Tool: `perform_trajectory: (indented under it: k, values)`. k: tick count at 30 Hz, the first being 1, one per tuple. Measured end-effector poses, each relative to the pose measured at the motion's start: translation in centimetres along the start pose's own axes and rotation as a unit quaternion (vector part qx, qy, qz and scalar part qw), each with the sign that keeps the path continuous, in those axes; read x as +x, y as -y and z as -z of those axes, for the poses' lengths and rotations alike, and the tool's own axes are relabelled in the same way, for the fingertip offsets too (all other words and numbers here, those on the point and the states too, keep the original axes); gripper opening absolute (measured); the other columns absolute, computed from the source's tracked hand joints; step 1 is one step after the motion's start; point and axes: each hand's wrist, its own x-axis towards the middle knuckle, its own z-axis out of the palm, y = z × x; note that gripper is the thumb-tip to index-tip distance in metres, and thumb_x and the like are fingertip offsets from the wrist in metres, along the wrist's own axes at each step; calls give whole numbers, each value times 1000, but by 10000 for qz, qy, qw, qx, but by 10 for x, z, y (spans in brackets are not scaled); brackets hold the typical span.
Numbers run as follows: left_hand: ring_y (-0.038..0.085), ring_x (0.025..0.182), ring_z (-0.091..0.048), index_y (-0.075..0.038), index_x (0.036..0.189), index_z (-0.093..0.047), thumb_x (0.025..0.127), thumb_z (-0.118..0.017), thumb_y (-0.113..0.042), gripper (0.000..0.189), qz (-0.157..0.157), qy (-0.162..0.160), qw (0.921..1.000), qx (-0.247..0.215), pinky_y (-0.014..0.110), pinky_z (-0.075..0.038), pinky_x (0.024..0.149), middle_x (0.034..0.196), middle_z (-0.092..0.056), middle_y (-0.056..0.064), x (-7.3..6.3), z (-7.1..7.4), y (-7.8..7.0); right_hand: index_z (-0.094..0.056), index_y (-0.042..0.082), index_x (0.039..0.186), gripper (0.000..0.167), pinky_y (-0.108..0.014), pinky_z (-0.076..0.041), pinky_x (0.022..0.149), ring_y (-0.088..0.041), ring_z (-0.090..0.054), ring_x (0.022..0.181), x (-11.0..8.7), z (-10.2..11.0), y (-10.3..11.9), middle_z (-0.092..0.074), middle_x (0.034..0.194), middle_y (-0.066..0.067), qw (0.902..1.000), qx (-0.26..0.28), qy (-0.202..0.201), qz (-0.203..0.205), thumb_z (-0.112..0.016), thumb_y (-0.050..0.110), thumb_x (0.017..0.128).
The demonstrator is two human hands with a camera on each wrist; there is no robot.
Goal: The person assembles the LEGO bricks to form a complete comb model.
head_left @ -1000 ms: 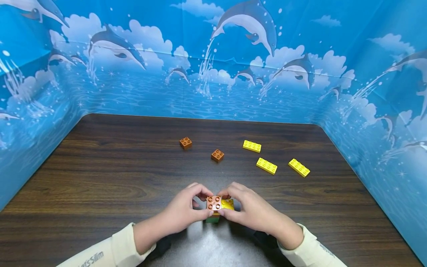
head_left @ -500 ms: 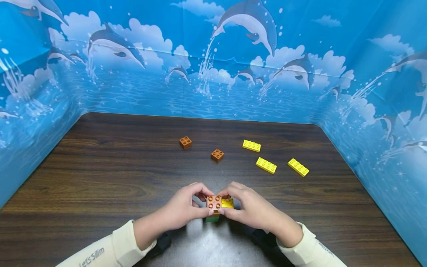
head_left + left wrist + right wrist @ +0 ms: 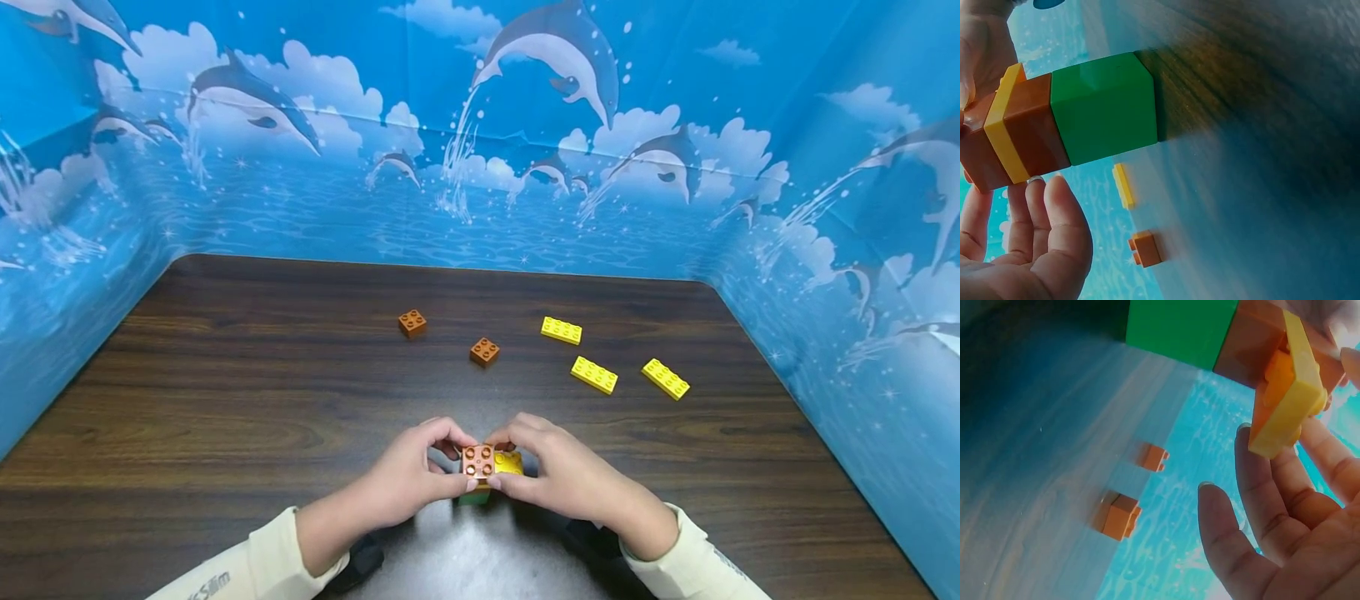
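Yellow plates point(image 3: 595, 375) and brown bricks point(image 3: 484, 352) lie beyond the tower point(image 3: 478, 461), which left hand point(image 3: 408, 477) and right hand point(image 3: 555, 467) pinch.

From the head, looks forward and down across the table point(image 3: 262, 383); from both wrists, closely, sideways, sharing the stack point(image 3: 1060, 122).

Dark brown wood-grain table point(image 3: 225, 400), far corners look rounded. Blue printed sheet point(image 3: 315, 212) stands along the back, left and right sides, walling it in. Print: grey-and-white leaping dolphins point(image 3: 558, 54), puffy white clouds point(image 3: 330, 100), blue sky up top, rippled sea with sparkles lower down. Crease runs across the back stretch, faint folds too. Pale glare point(image 3: 480, 562) on table's near middle. Wrist views: same table and sheet, tilted, partly blurred.
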Motion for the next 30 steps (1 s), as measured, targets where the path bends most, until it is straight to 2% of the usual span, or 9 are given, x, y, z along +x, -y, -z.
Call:
perform_trajectory:
  k: [2, 7, 9, 16, 24, 30]
  values:
    - [18, 92, -54, -2, 106, -64, 79, -76, -8, 30, 0, -14, 10000, -4, 26, -53, 69, 102, -57, 6, 0, -1, -1, -62, 15, 122, 34, -33, -50, 80, -13, -56, 100, -1, 2, -1, -60, 110, 5, 9999, 96, -75, 34, -67, 31, 91]
    - [18, 91, -54, -2, 106, -63, 79, -76, -9, 31, 25, -25, 10000, -55, 26, -53, 69, 103, -58, 6, -1, -2, -2, -58, 15, 128, 40, -40, -51, 84, -17, -56, 105, -2, 13, -4, -60, 114, 1, 9984, 224, -526, 14, -65, 32, 93]
    - [18, 91, -54, -2, 107, -63, 79, -76, -9, 32, 57, -30, 10000, -66, 25, -52, 69, 104, -58, 6, -1, -3, -1, -58, 14, 128, 40, -46, -48, 91, -16, -55, 107, -2, 18, -6, -60, 117, 2, 9970, 209, -739, -97, -66, 29, 92]
    - [19, 92, -54, -4, 107, -64, 79, -76, -9, 32, 158, -116, 9998, -48, 26, -51, 70, 105, -58, 6, -2, -4, -2, -58, 12, 129, 44, -50, -44, 98, -22, -55, 115, 1, 35, -22, -58, 126, -4, 9897, 187, -1239, -698, -70, 23, 89]
    - [19, 90, -53, -4, 107, -64, 78, -76, -9, 32, 304, -140, 9994, -31, 26, -50, 70, 106, -57, 7, -3, -3, -3, -56, 8, 132, 46, -55, -41, 99, -32, -50, 121, 5, 51, -50, -54, 130, -10, 9801, -54, -1418, -1390, -69, 22, 90]
    - [20, 91, -53, -3, 106, -64, 78, -76, -8, 32, 283, -168, 9995, 11, 25, -51, 70, 105, -58, 7, -2, -3, -2, -54, 5, 134, 48, -57, -40, 100, -35, -47, 125, 8, 59, -72, -50, 135, -15, 9756, -224, -1359, -1707, -67, 22, 91]
